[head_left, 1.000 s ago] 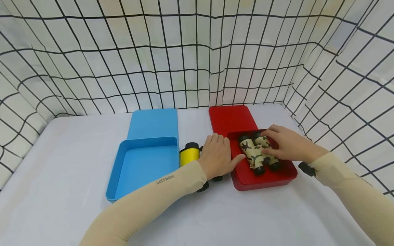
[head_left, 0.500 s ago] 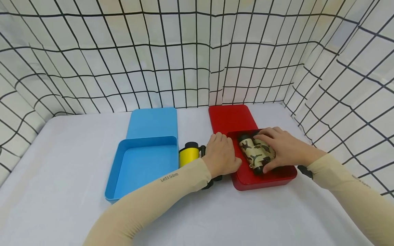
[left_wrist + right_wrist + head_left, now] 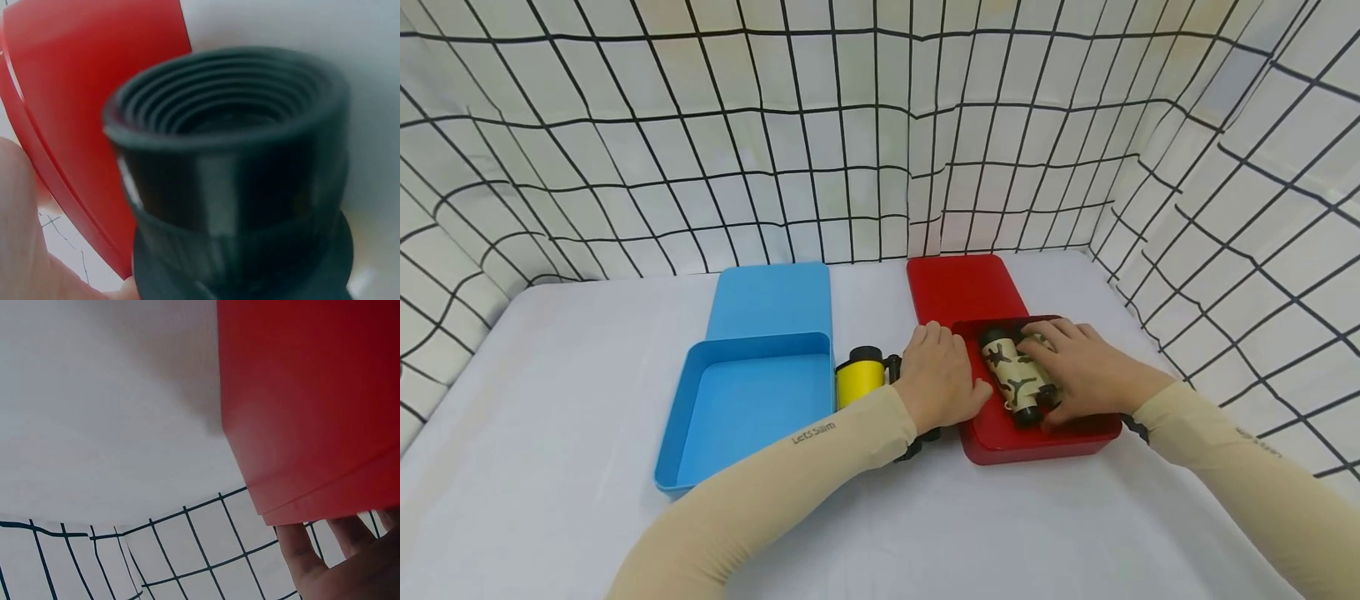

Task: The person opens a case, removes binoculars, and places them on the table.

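Note:
Camouflage binoculars (image 3: pixel 1011 371) lie in the red box (image 3: pixel 1000 450), slanting across it. My right hand (image 3: pixel 1086 367) reaches over the right wall and grips them, fingers over the far end of the right barrel and thumb near the close end. That barrel is mostly hidden under the hand. With its fingers and thumb at the rim, my left hand (image 3: pixel 942 375) holds the red box's left wall. Under that forearm and hand lie yellow and black binoculars (image 3: pixel 860 383), partly covered. Their black eyecup (image 3: pixel 231 206) fills the middle of the left wrist view, beside the red wall.
A bare blue box (image 3: pixel 760 408) stands left of the yellow binoculars, its blue lid (image 3: pixel 771 300) behind it. Behind the red box lies a red lid (image 3: pixel 964 287). Black wire grid (image 3: pixel 790 175) over white cloth encloses the back and sides of the white table (image 3: pixel 572 375).
My right hand has spread its grip over the right barrel of the camouflage binoculars and lowered slightly. My left hand's thumb has drawn in at the red box's rim. The binoculars have hardly moved.

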### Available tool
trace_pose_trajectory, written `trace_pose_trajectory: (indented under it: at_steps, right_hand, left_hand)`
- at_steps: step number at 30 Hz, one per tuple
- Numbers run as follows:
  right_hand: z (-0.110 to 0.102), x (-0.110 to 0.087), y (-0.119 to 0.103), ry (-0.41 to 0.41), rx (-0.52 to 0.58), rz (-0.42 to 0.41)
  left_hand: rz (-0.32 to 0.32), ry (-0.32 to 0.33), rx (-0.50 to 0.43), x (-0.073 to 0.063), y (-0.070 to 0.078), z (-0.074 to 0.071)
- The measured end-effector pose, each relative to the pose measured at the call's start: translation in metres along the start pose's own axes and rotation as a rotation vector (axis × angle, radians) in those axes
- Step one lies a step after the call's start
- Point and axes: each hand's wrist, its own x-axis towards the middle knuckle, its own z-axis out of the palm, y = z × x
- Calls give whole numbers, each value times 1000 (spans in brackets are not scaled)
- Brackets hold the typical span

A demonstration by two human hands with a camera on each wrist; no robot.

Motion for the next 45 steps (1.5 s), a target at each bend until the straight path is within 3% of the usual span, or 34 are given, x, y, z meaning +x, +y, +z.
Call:
trace_pose_trajectory:
  at_steps: [6,15,22,45]
  right_hand:
    - [4,0,1,13,12,-12]
    - [1,6,5,17,37,17]
    - [2,5,5,19,50,18]
    - [6,8,1,49,42,-15]
  left_hand:
    - [-10,20,7,0,1,3]
    - [-8,-13,46,1,2,4]
    - [-4,12,63,1,3,5]
    - [-19,20,-5,1,1,7]
